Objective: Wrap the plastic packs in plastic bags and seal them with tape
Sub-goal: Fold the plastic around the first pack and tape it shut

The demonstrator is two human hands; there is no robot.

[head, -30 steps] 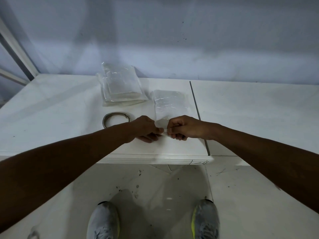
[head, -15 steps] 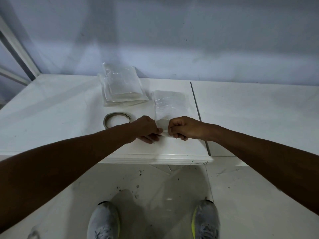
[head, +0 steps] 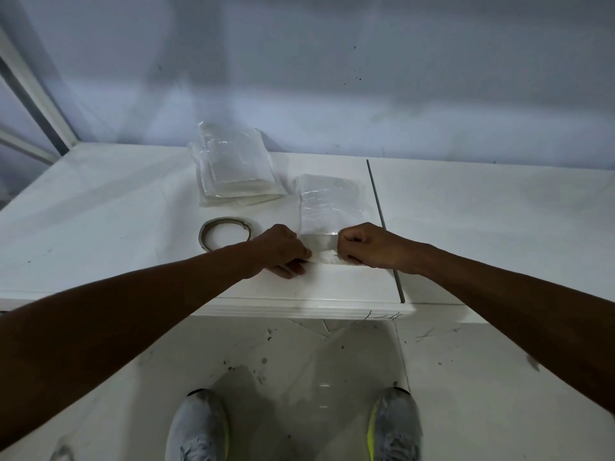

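Left hand [head: 279, 249] and right hand [head: 366, 244] pinch a bagged pack's [head: 331, 204] near end; sealing looks unfinished, tape roll [head: 224, 232] at its nine o'clock, more packs [head: 233, 171] stacked at ten.

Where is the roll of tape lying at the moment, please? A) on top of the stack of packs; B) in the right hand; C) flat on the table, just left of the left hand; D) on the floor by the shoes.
C: the tape roll lies flat on the table beside the left hand, which, with the right hand, pinches the plastic bag at its near edge.
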